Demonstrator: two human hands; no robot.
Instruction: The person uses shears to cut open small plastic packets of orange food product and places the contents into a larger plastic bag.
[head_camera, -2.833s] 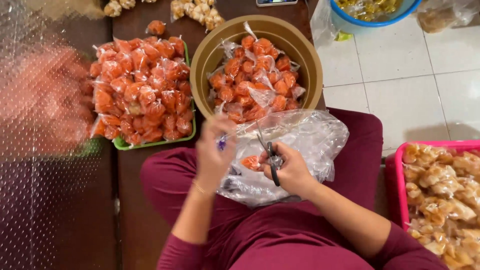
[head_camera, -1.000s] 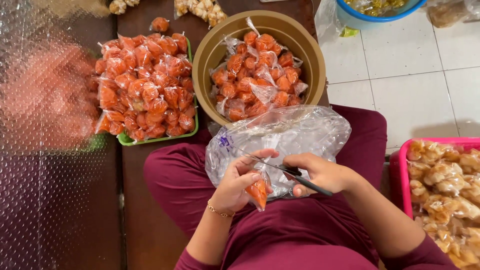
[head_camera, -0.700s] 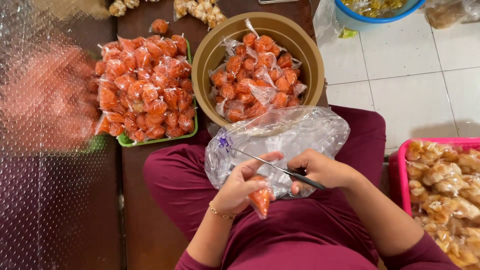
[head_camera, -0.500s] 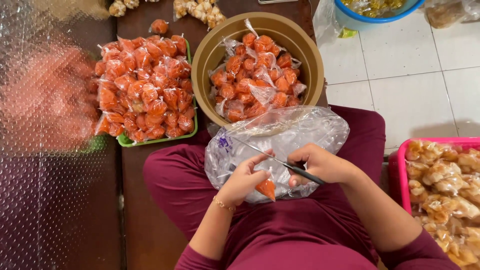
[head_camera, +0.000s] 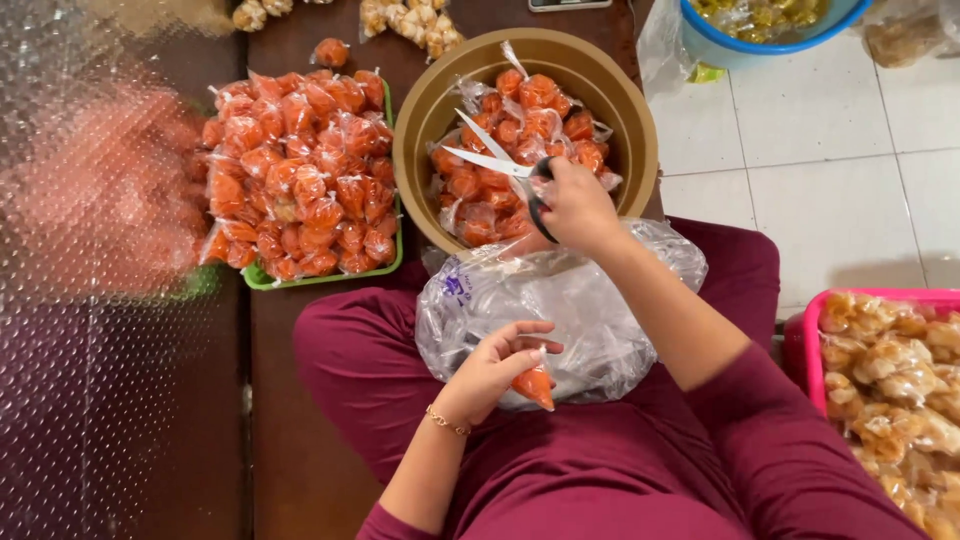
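My left hand pinches a small orange snack packet over a crumpled clear plastic bag lying on my lap. My right hand grips black-handled scissors, their blades spread apart, reaching out over a round tan bowl filled with small orange packets in clear plastic. A green tray to the left of the bowl is heaped with the same orange packets.
A pink tub of pale fried snacks stands at my right. A blue basin sits at the top right on white floor tiles. Pale snack bundles lie beyond the bowl. A blurred bubbled plastic sheet covers the left side.
My right hand lifted the scissors off my lap and moved them forward over the tan bowl. My left hand stayed on my lap with the orange packet.
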